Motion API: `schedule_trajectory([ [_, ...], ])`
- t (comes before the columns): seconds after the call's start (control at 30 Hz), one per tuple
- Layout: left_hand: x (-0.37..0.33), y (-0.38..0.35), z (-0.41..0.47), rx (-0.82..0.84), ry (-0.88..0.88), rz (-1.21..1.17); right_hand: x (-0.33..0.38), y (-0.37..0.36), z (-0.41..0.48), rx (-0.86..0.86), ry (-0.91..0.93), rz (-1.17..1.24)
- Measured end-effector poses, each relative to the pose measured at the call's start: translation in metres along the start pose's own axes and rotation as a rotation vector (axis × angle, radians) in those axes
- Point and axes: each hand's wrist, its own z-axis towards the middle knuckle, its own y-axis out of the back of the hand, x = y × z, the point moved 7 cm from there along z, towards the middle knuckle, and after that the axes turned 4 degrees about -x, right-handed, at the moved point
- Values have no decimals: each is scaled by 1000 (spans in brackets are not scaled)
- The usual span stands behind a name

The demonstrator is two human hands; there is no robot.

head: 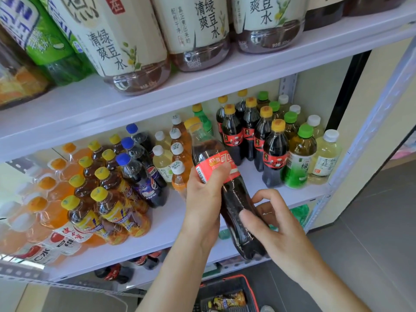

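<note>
A cola bottle (227, 194) with a yellow cap and a red label is held tilted in front of the middle shelf (166, 217). My left hand (203, 199) grips it round the label, thumb across the red band. My right hand (272, 224) curls round the bottle's lower body, near its base. The bottle's cap points up and to the left, toward the shelf's back. It hangs above the shelf's front edge, touching nothing else that I can see.
Cola bottles (265, 140) with yellow caps, green tea bottles (299, 158), Pepsi bottles (144, 174) and iced tea bottles (108, 199) stand on the middle shelf. Large bottles (126, 41) fill the upper shelf. A red-rimmed basket (227, 296) with a bottle sits on the floor below.
</note>
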Motion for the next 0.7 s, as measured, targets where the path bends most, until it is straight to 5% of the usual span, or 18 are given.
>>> schedule_trajectory([
  [0.17,5,-5,-1,43,84,-123,-29,-25,-7,248,-610,863],
  [0.3,10,-9,1,123,145,-170,-24,-42,-14,482,-630,1011],
  [0.5,-5,-1,14,119,128,-67,-30,-25,-2,272,-374,868],
  [0.7,-25,5,20,-10,-72,-13,-24,-5,3,0,-87,310],
])
